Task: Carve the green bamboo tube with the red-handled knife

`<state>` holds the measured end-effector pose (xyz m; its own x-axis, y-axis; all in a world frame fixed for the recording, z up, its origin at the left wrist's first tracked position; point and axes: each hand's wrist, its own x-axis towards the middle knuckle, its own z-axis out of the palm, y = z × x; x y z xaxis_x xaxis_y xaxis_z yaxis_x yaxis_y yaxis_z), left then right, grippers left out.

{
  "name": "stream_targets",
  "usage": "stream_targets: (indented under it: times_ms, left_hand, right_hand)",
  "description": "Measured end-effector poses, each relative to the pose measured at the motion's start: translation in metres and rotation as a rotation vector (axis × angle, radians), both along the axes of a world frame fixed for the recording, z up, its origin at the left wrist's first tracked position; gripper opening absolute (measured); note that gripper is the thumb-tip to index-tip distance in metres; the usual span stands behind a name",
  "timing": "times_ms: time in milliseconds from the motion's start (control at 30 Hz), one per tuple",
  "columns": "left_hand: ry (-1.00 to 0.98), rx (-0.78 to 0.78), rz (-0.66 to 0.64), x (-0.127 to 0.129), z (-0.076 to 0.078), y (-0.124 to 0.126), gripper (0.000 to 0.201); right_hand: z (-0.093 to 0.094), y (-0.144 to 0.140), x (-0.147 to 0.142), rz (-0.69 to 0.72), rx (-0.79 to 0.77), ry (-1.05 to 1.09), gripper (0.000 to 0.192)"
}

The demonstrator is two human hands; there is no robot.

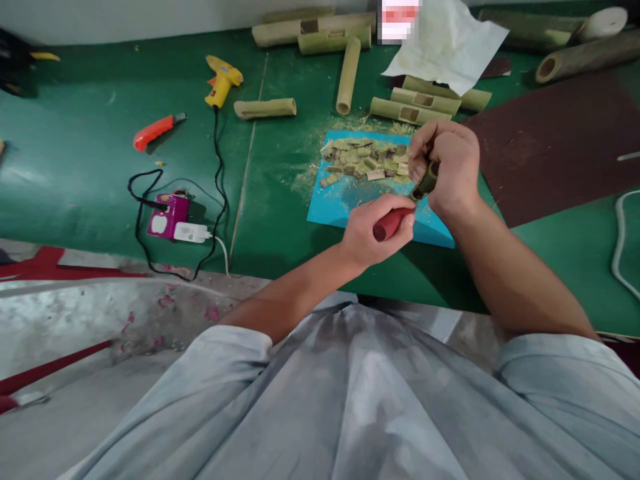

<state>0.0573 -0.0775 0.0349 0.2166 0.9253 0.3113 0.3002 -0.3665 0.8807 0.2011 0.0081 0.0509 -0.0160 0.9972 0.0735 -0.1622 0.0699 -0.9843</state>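
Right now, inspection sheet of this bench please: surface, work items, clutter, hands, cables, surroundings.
Surface: green table, dusted with shavings around the blue mat.
Job's things: small bamboo piece in the right hand; red-handled tool in the left hand; cut bamboo chips piled on the mat.
Clutter: yellow glue gun, orange utility knife, bamboo tubes, crumpled paper, dark brown sheet.
Hands: both shut on their items, close together above the mat.
Cables: black cord runs from glue gun to purple socket block; white cable at right edge.
Surroundings: grey stained floor left of the bench.
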Motion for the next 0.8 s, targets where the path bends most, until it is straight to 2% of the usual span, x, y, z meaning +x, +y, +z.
stream_targets:
  times_ms: [100,233,367,567,700,800]
  left_hand:
    - [0.006,0.004,0.0,-0.001,-0.001,0.0,0.023]
    - [0.005,0.01,-0.023,-0.006,0.005,0.002,0.022]
    - [-0.048,0.019,0.056,-0.009,0.012,-0.001,0.022]
    - [0.011,-0.107,-0.004,-0.008,0.015,-0.003,0.023]
    - [0.072,-0.145,-0.026,-0.007,0.023,0.012,0.019]
    - [0.231,-0.15,-0.019,-0.005,0.035,0.029,0.015]
  right_hand:
    - [0.0,0.0,0.001,0.031,0.0,0.007,0.016]
    - [0.001,0.0,0.002,0.052,0.0,0.011,0.018]
    - [0.003,0.0,0.0,0.028,-0.017,0.003,0.013]
    - [0.003,0.0,-0.001,0.021,-0.003,0.005,0.01]
    - [0.004,-0.001,0.001,0.034,0.002,0.002,0.014]
    - [0.006,-0.002,0.002,0.025,-0.022,-0.048,0.021]
